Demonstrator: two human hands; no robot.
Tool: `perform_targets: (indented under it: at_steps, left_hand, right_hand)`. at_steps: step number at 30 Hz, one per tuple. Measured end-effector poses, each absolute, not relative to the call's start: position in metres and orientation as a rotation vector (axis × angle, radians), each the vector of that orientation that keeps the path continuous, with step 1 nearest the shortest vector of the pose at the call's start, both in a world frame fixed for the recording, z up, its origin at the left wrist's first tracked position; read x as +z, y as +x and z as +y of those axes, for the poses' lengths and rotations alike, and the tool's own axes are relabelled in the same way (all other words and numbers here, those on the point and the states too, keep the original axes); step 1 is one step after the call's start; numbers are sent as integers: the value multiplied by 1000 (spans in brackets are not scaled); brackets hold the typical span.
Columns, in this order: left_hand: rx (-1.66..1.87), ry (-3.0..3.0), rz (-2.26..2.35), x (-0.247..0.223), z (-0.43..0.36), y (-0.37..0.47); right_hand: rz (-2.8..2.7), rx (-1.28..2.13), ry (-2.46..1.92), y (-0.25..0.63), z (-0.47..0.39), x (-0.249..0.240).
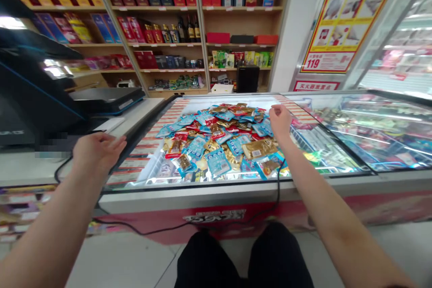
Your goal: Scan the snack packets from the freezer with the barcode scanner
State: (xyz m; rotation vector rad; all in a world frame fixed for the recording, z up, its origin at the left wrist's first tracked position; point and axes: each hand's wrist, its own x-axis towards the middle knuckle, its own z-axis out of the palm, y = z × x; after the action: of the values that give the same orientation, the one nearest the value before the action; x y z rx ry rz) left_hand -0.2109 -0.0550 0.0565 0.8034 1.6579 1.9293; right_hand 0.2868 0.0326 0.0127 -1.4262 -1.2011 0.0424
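Note:
A wide heap of small snack packets in blue, red and gold wrappers lies on the glass top of a chest freezer. My left hand is raised off to the left of the heap, beside the freezer's left edge. Its fingers are stretched out, with nothing seen in them. At the heap's right edge is my right hand, its fingers curled together. Whatever it may hold is hidden; whether it touches the packets I cannot tell.
A black cable hangs across the freezer front. On the left counter stand a dark machine and a flat black device. Boxed goods fill shelves behind. Another glass-topped freezer adjoins on the right.

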Motion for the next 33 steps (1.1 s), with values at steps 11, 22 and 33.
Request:
perform_targets:
  at_steps: [11, 22, 33]
  left_hand:
    - [915, 2526, 1337, -11, -60, 95]
    - [425, 3040, 1078, -43, -41, 126]
    - [437, 3207, 1078, -31, -31, 47]
  right_hand:
    - [-1314, 335, -2098, 351, 41, -13]
    - [-1023, 609, -1834, 370, 31, -14]
    - [-1108, 61, -2140, 355, 11, -12]
